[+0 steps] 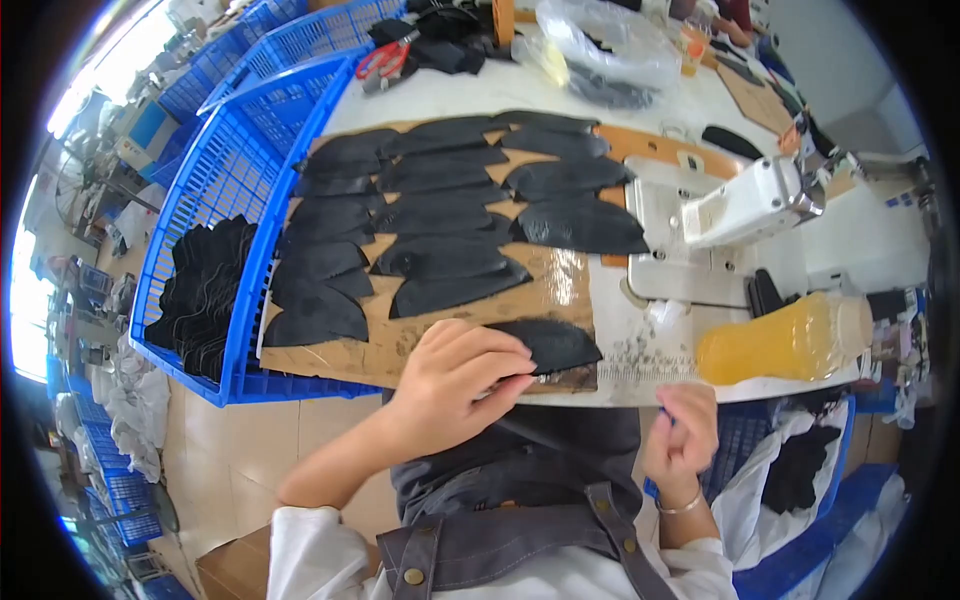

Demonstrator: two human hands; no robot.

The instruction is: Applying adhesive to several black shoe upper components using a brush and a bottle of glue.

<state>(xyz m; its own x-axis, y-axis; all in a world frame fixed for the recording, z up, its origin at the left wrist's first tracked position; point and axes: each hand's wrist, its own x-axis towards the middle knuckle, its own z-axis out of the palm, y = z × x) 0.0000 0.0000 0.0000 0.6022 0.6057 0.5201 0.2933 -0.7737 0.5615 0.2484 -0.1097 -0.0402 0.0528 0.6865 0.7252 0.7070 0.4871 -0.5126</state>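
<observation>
Black leaf-shaped pieces (445, 215), leather-like, lie in overlapping rows on a brown cardboard sheet (560, 280). One separate black piece (560, 345) rests at the sheet's near edge. My left hand (460, 375) grips that piece by its left end, thumb and fingers pressed together. Off the table's front edge, to the right, my right hand (682, 432) is closed with the fingers curled in. Something small and dark blue peeks out between them, too little of it showing to name.
A blue plastic basket (185, 240) with stacked black pieces stands left. On the table sit a white sewing machine (745, 205), a bottle of yellow liquid (780, 340), red-handled scissors (385, 62) and a clear plastic bag (610, 45). Another person's arm (735, 30) shows at the far right.
</observation>
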